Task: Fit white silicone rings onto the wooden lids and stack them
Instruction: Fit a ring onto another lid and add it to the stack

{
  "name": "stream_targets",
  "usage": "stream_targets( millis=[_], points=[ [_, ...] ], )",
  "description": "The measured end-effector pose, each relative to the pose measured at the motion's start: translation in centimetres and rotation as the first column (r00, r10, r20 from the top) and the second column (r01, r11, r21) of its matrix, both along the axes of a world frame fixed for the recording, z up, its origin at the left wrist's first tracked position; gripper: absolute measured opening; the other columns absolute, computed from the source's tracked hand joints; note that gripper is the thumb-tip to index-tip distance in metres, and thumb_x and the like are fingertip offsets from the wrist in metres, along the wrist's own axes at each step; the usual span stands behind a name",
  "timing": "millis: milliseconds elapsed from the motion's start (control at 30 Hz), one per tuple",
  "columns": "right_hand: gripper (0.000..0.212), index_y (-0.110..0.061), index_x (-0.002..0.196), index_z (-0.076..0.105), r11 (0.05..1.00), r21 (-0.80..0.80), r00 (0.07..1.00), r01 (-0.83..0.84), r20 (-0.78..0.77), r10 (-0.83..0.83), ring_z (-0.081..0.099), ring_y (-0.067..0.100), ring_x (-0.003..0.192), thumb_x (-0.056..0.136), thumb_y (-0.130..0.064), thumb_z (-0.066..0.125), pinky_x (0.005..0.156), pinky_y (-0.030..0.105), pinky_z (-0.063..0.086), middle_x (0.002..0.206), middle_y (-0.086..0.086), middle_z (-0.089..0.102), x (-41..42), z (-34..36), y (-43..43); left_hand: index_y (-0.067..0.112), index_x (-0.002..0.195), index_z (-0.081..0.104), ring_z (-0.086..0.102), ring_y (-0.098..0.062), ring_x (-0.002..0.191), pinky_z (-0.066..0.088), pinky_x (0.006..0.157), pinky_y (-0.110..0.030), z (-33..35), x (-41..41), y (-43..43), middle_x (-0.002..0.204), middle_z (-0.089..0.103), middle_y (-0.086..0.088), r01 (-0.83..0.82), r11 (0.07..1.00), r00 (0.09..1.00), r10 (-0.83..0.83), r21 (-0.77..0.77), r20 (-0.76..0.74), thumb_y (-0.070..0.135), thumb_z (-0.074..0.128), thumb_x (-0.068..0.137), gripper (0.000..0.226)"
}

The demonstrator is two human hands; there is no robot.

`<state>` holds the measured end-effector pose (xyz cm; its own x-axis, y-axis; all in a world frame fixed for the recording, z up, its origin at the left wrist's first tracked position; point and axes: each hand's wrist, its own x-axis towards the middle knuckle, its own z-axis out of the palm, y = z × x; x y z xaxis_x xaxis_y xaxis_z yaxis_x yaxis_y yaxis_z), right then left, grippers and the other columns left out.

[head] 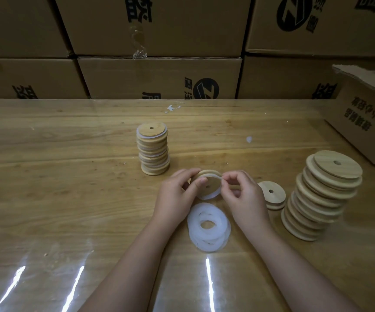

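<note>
Hands meet at the middle of the table (69, 176): the left hand (177, 194) grips a wooden lid (207, 174), thumb pressed on its near face and fingers curled round its left rim, while the right hand (242, 197) pinches a white silicone ring (214, 194) between thumb and forefinger at the lid's right edge. The lid is tilted on edge, its holed face turned toward the person, with the ring lying round its lower part. Just near of it, between the two wrists, a pile of loose rings (195, 221) lies flat on the table. Farther off and slightly left stands a stack of ringed lids (154, 152), white showing between the wooden discs. A single lid (272, 195) lies just right of the right hand, and beyond it leans a taller stack of bare lids (321, 194). A small white scrap (249, 139) sits on the glossy tabletop. An open carton (362, 122) rests at the far right, and printed cardboard cartons (159, 75) are stacked along the far edge.
</note>
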<state>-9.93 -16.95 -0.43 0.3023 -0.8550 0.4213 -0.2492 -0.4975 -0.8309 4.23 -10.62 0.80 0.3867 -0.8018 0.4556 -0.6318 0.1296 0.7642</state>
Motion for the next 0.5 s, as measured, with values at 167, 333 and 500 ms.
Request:
stream_targets(
  millis=[167, 333, 500],
  points=[
    [0.016, -0.022, 0.082, 0.056, 0.997, -0.043, 0.995, 0.06, -0.08, -0.064, 0.057, -0.003, 0.073, 0.084, -0.007, 0.061, 0.063, 0.009, 0.045, 0.089, -0.006, 0.057, -0.02, -0.07, 0.02, 0.011, 0.103, 0.07, 0.053, -0.005, 0.068, 0.042, 0.069, -0.015, -0.06, 0.09, -0.03, 0.087, 0.064, 0.007, -0.01, 1.0, 1.0, 0.01, -0.009, -0.003, 0.02, 0.068, 0.084, 0.022],
    [0.013, -0.02, 0.084, 0.058, 1.0, -0.003, 0.996, 0.028, -0.09, -0.028, 0.058, 0.001, 0.078, 0.085, -0.007, 0.062, 0.065, 0.007, 0.044, 0.088, -0.006, 0.059, -0.04, -0.26, -0.32, 0.014, 0.104, 0.07, 0.051, 0.003, 0.068, 0.038, 0.066, -0.008, -0.45, 0.39, -0.27, 0.086, 0.061, 0.017, -0.02, 1.0, 0.998, 0.02, 0.003, -0.055, 0.021, 0.068, 0.084, 0.021],
    [0.012, -0.021, 0.083, 0.059, 0.997, 0.075, 0.998, -0.014, -0.065, 0.019, 0.058, -0.001, 0.079, 0.084, -0.009, 0.063, 0.066, 0.007, 0.044, 0.086, -0.01, 0.06, -0.11, -0.45, -0.53, 0.023, 0.103, 0.068, 0.054, -0.005, 0.067, 0.045, 0.07, -0.02, -0.82, 0.94, -0.38, 0.087, 0.062, 0.016, 0.012, 0.999, 0.991, -0.006, 0.044, -0.133, 0.023, 0.065, 0.087, 0.017]
  ],
)
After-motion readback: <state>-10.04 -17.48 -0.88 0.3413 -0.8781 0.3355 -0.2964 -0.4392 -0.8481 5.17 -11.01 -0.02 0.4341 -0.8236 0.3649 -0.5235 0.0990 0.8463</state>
